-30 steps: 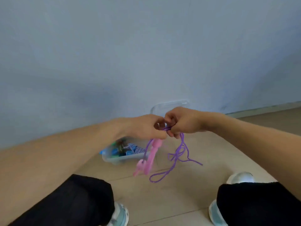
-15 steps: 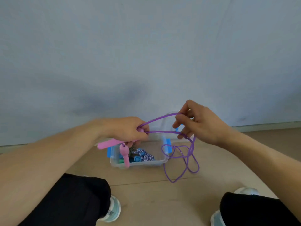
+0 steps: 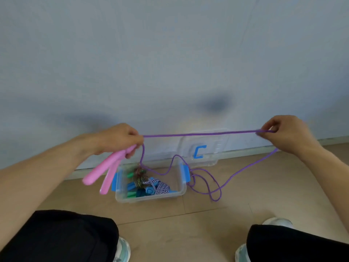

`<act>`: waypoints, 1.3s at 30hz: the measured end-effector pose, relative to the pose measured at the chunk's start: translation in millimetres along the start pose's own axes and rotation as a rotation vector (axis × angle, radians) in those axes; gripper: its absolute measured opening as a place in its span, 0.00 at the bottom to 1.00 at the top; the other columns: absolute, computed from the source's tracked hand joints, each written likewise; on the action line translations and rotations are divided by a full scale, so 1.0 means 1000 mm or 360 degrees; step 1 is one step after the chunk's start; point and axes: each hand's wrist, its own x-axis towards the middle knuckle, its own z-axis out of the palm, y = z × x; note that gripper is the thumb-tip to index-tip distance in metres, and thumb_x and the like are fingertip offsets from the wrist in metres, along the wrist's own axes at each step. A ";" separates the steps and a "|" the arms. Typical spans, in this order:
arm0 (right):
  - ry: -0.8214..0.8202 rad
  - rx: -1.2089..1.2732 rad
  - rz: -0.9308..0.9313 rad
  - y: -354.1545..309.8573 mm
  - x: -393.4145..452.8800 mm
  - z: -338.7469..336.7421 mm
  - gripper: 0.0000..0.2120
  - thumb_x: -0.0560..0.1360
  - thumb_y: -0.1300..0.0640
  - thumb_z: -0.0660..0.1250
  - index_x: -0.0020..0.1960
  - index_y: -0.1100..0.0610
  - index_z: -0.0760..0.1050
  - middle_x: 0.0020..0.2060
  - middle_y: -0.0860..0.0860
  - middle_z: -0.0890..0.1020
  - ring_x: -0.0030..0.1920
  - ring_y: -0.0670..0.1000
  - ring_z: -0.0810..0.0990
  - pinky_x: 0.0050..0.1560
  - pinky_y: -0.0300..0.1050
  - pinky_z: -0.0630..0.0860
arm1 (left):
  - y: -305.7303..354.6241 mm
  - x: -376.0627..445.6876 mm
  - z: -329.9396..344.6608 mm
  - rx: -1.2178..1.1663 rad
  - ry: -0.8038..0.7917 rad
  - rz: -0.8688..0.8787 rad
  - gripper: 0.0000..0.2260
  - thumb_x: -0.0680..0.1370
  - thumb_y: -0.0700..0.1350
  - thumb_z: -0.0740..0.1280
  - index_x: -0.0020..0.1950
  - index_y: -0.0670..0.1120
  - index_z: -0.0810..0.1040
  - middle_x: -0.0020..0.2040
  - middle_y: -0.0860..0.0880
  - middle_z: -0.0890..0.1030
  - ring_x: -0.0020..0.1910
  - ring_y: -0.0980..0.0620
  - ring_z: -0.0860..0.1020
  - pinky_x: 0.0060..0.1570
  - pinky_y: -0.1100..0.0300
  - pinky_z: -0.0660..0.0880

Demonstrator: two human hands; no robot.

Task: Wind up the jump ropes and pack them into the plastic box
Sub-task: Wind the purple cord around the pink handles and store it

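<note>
A: We hold both pink handles [image 3: 105,170] in the left hand [image 3: 120,138], fingers curled round their top ends, so the handles hang down and out from the fist. The cord [image 3: 198,133] leaves this fist at the thumb side.

B: And the right hand [image 3: 285,133] pinches the cord between thumb and fingertips [image 3: 264,131], so one span is tight from fist to pinch. Below the right fingers the rest falls slack to the floor [image 3: 198,220] and makes loose loops beside the box [image 3: 177,193].

A: One slack part also crosses over the box rim, under our left fingers. We think it can catch on the blue latch [image 3: 186,173] when we pull.

B: So we lift gently and watch that part. To wind well, we judge that the right fingers should bring each span back to the left fist in equal lengths, with the same light tension.

A: Yes, and the left fingers must not loosen, otherwise the handles slip and the coil opens.

B: The box is open and already has other ropes [image 3: 151,185] inside. Its lid [image 3: 204,148] leans on the wall [image 3: 170,63], beyond the tight span.
</note>
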 end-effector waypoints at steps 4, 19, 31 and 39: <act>0.0195 -0.0013 0.0438 0.040 0.013 -0.012 0.17 0.79 0.50 0.65 0.44 0.64 0.80 0.42 0.64 0.83 0.47 0.64 0.80 0.47 0.50 0.72 | -0.022 0.010 -0.008 -0.0481 0.0570 -0.0223 0.13 0.79 0.44 0.62 0.37 0.40 0.76 0.30 0.41 0.79 0.30 0.45 0.78 0.40 0.53 0.77; 0.0392 0.0470 0.0154 0.041 0.011 -0.011 0.26 0.70 0.60 0.73 0.67 0.56 0.72 0.61 0.57 0.78 0.59 0.55 0.78 0.58 0.47 0.75 | 0.022 0.008 0.021 -0.0156 0.0286 -0.0130 0.07 0.75 0.42 0.70 0.43 0.38 0.83 0.39 0.42 0.85 0.29 0.50 0.78 0.27 0.63 0.74; -0.1275 0.0593 -0.0619 -0.069 -0.069 0.032 0.35 0.63 0.52 0.82 0.65 0.40 0.71 0.62 0.42 0.78 0.63 0.40 0.76 0.63 0.41 0.74 | 0.092 -0.018 0.058 -0.0621 -0.0657 0.0296 0.04 0.78 0.36 0.68 0.49 0.40 0.82 0.42 0.41 0.84 0.34 0.51 0.80 0.29 0.61 0.74; -0.0852 0.0190 -0.0398 -0.052 -0.043 0.033 0.07 0.73 0.51 0.72 0.42 0.55 0.80 0.29 0.49 0.76 0.29 0.49 0.75 0.35 0.40 0.72 | 0.090 -0.001 0.042 -0.1506 0.0315 0.0227 0.08 0.77 0.38 0.60 0.41 0.42 0.77 0.37 0.44 0.80 0.35 0.46 0.79 0.22 0.64 0.68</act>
